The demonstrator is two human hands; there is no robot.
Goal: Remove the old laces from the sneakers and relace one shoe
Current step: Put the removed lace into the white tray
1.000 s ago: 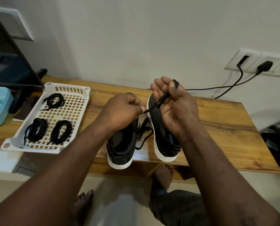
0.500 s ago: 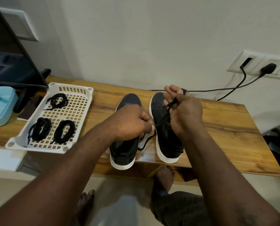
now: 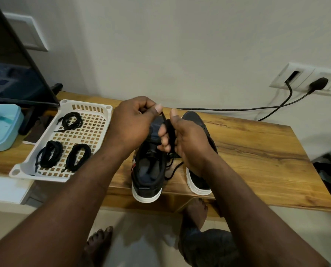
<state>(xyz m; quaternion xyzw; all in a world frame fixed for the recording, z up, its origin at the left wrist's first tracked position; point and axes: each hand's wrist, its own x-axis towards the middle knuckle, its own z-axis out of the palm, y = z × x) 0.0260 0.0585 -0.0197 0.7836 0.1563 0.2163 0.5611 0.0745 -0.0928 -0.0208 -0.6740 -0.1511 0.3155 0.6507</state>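
Observation:
Two black sneakers with white soles stand side by side on the wooden table: the left sneaker (image 3: 148, 170) and the right sneaker (image 3: 197, 182), partly hidden by my forearm. A black lace (image 3: 169, 132) is wound around the fingers of my right hand (image 3: 184, 139), which holds the coil above the shoes. My left hand (image 3: 134, 122) pinches the lace's free end between thumb and finger just left of the coil. A loose stretch of lace hangs down between the sneakers.
A white perforated tray (image 3: 95, 135) at the left holds three coiled black laces. A pale blue box (image 3: 1, 128) and a dark screen stand further left. Black cables run from a wall socket (image 3: 305, 79) along the table's back edge.
My left hand rose from low beside the shoes up to the right hand's fingertips, carrying the lace end. The coil on my right fingers has grown thicker.

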